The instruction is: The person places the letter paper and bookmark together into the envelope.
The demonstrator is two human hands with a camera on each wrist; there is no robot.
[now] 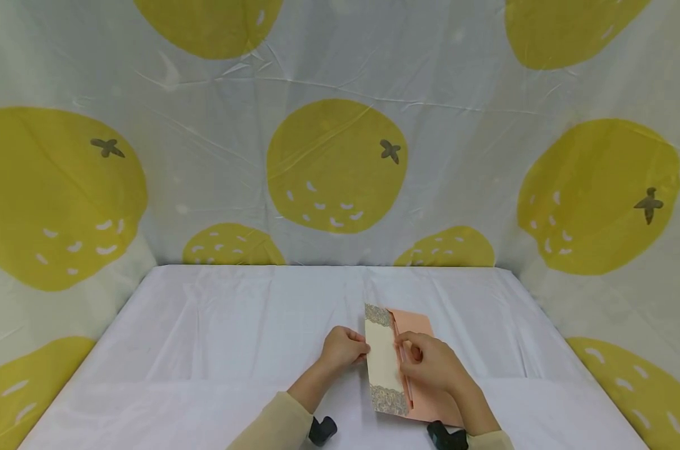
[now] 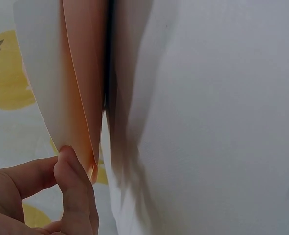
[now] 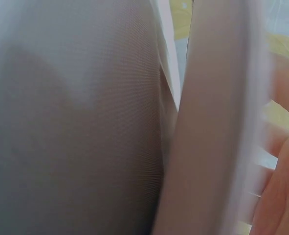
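A folded paper card [image 1: 384,359] is held tilted above the white table, a little right of centre. Its cream panel carries grey-gold lace patterned bands at both ends; a peach panel [image 1: 434,406] spreads to the right. My left hand [image 1: 342,349] pinches the cream panel's left edge between thumb and fingers, seen closely in the left wrist view. The right hand [image 1: 434,365] has curled fingers at the inner edge where cream meets peach, gripping there. In the right wrist view the peach panel [image 3: 210,122] hides most of the fingertips.
White cloth covers the table [image 1: 233,331]. Behind and at both sides hangs a pale curtain [image 1: 216,156] with large yellow fruit prints. Dark wrist cameras [image 1: 323,431] sit at both wrists, near the table's front.
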